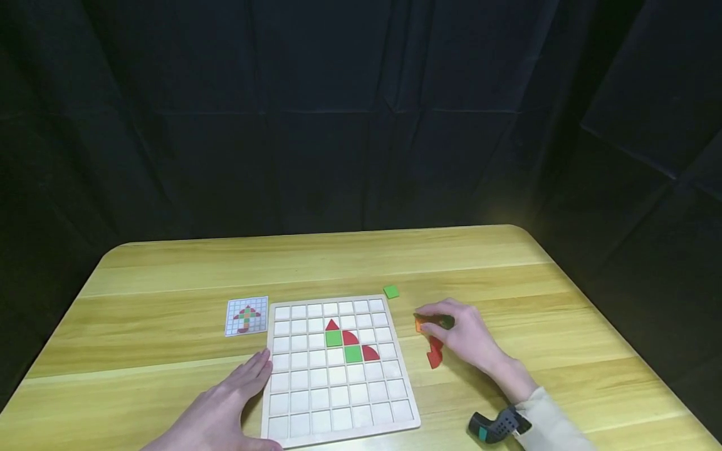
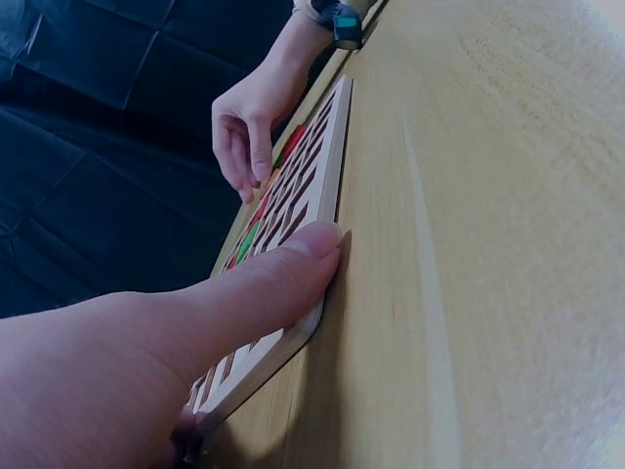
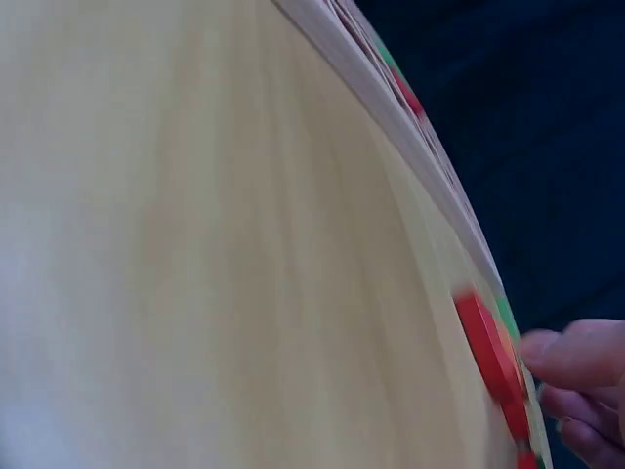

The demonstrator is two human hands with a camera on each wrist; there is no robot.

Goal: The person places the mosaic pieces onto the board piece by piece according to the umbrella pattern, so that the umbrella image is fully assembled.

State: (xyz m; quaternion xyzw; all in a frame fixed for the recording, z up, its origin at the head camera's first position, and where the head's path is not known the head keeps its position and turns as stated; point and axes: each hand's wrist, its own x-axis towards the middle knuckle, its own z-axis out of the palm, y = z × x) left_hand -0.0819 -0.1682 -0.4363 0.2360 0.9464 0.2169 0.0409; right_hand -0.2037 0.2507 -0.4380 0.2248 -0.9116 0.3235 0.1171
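A white square-grid board [image 1: 341,435] lies on the table, holding a red triangle [image 1: 331,325], two green squares [image 1: 333,338] and two red quarter-circles [image 1: 370,353]. My left hand [image 1: 228,401] rests along the board's left edge. In the left wrist view its thumb [image 2: 264,283] lies straight against the board's near rim. Right of the board, my right hand [image 1: 465,332] has thumb and index fingertip at an orange tile [image 1: 418,324], seemingly pinching it. Red pieces [image 1: 435,352] lie under and beside that hand, with a dark green piece [image 1: 447,321] partly hidden by its fingers.
A pattern card [image 1: 246,316] with a red, green and orange figure lies left of the board. One loose green square [image 1: 391,292] sits beyond the board's far right corner. The wooden table [image 1: 169,269] ends at a dark curtain [image 1: 338,156].
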